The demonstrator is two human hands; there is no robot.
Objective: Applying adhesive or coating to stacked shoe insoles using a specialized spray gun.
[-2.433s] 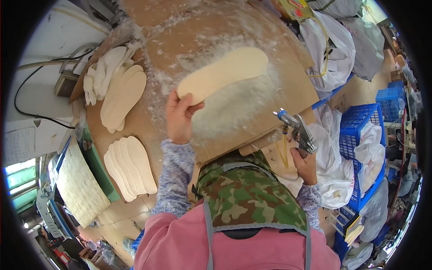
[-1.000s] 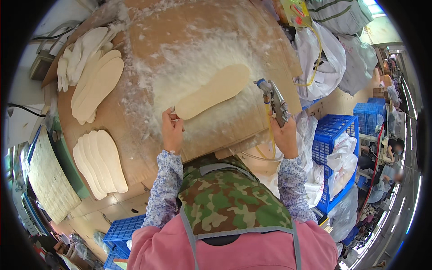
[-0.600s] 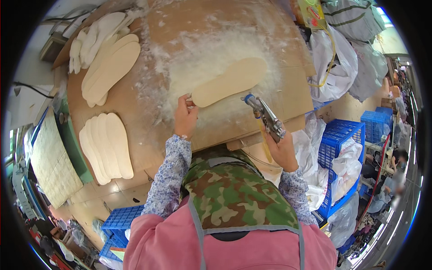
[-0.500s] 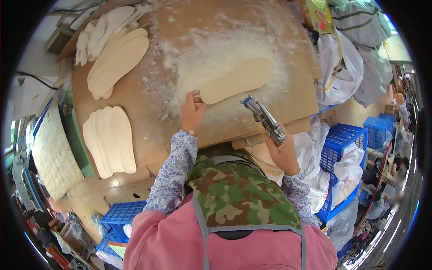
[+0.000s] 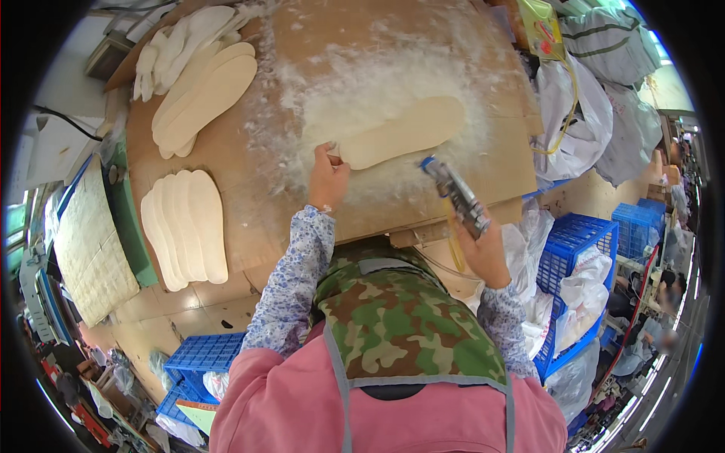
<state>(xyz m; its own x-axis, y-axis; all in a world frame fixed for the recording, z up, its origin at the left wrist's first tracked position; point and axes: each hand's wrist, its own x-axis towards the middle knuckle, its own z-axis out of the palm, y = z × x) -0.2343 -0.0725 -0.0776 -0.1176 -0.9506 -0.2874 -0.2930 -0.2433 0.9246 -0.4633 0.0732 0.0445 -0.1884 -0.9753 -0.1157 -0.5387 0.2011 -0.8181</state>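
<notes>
A cream insole [image 5: 408, 134] lies flat on the cardboard-covered table [image 5: 370, 219], within a patch of pale overspray. At its left end my left hand [image 5: 329, 180] pinches the edge between thumb and finger. My right hand [image 5: 483, 245] is wrapped round a metal spray gun [image 5: 458, 195], its blue-tipped nozzle pointing up and left toward the insole's near edge. The gun is a little blurred and stays apart from the insole. A thin yellowish hose hangs below the gun.
Fanned insoles [image 5: 183, 229] lie at the table's near left, with another stack [image 5: 204, 98] behind them. White gloves [image 5: 177, 49] rest at the far left. On the right stand a blue crate [image 5: 566, 253] with plastic bags and a white bag [image 5: 572, 113]. More blue crates [image 5: 204, 359] sit at lower left.
My right hand has shifted slightly right and down with the spray gun, swinging its nozzle rightward. My left hand keeps its pinch on the insole. The whole view has shifted slightly.
</notes>
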